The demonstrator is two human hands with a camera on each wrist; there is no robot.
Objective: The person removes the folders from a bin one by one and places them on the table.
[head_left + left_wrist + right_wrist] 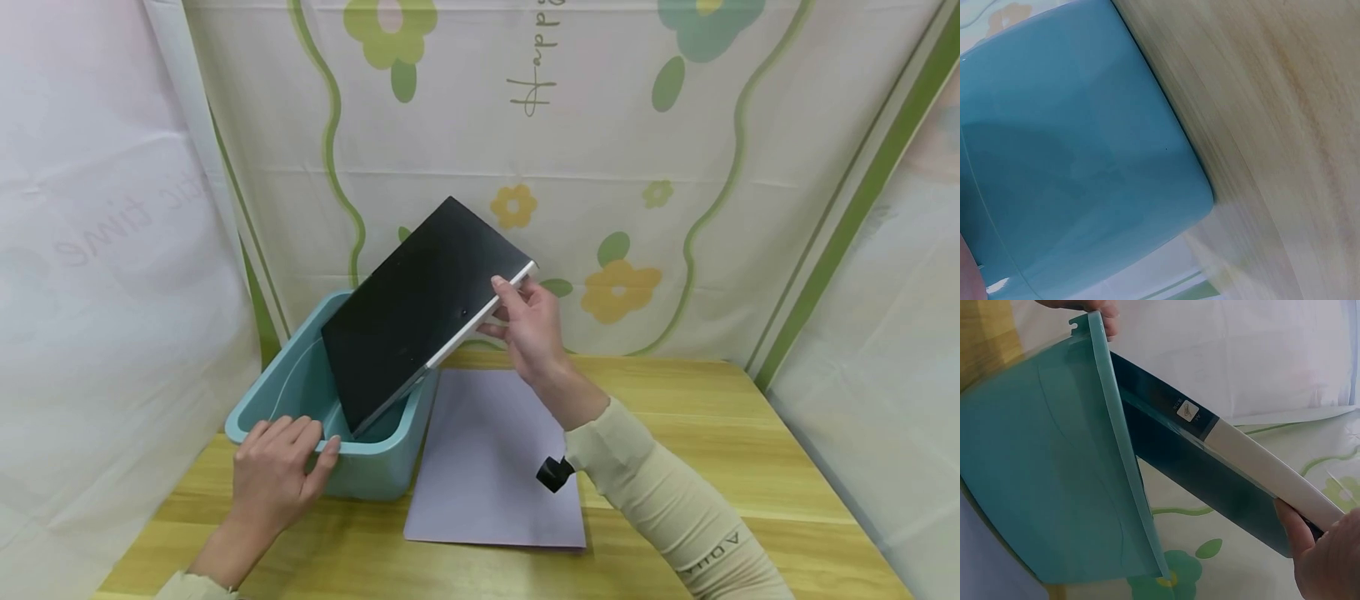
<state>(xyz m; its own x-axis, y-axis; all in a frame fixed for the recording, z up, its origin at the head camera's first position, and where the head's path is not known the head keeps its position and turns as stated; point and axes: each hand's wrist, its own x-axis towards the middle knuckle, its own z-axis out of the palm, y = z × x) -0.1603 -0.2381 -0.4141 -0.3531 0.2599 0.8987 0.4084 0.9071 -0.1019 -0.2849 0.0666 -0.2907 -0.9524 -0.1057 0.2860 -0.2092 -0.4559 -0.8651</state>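
My right hand pinches a black file folder by its spine, thumb on the dark cover and fingers behind. White covers much of the spine, which also has a dark band and a small label. The folder leans at a slant, its lower corner down inside a light blue plastic basin. At the basin's near rim, my left hand grips with fingers curled over the edge. In the left wrist view, the basin's outer wall fills much of the picture, with only a bit of hand at the left edge.
A flat lilac folder lies on the wood-grain table, right beside the basin. Behind the table hangs a flower-patterned curtain, and plain cloth closes off the left side. A small black camera sits at the right wrist.
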